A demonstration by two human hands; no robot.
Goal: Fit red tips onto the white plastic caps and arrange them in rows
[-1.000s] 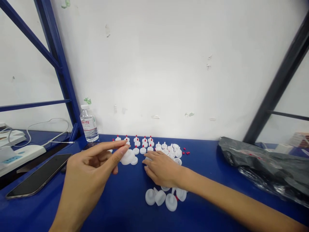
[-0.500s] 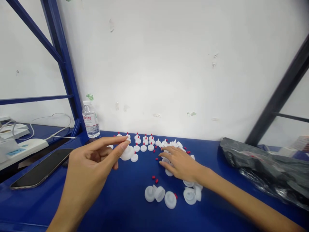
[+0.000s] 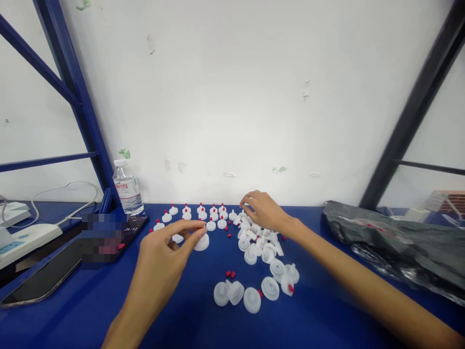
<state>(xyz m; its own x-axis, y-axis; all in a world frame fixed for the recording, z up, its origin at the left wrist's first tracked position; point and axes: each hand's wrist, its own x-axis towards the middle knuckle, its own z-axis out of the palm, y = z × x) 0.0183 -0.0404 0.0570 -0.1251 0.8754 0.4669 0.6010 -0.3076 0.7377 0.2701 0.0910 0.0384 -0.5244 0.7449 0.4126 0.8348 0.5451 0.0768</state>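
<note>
My left hand (image 3: pixel 163 254) hovers over the blue table (image 3: pixel 181 310), thumb and forefinger pinched together just above a white cap (image 3: pixel 202 243); whether anything small sits between them is not visible. My right hand (image 3: pixel 264 209) reaches far forward, its fingers curled down onto the back of a loose pile of white caps (image 3: pixel 258 238). To its left, near the wall, rows of white caps with red tips (image 3: pixel 200 211) stand upright. Several more caps (image 3: pixel 250 292) lie at the front. Small red plugs (image 3: pixel 229 274) are scattered between the groups.
A water bottle (image 3: pixel 127 191) stands by the blue rack post (image 3: pixel 72 102). A lit phone (image 3: pixel 132 227), a dark phone (image 3: pixel 39 282) and a white power strip (image 3: pixel 25 237) lie at the left. A black plastic bag (image 3: pixel 392 242) fills the right.
My right hand has left the middle of the table and moved forward to the far side of the cap pile. The left hand stays pinched and has shifted slightly right and down.
</note>
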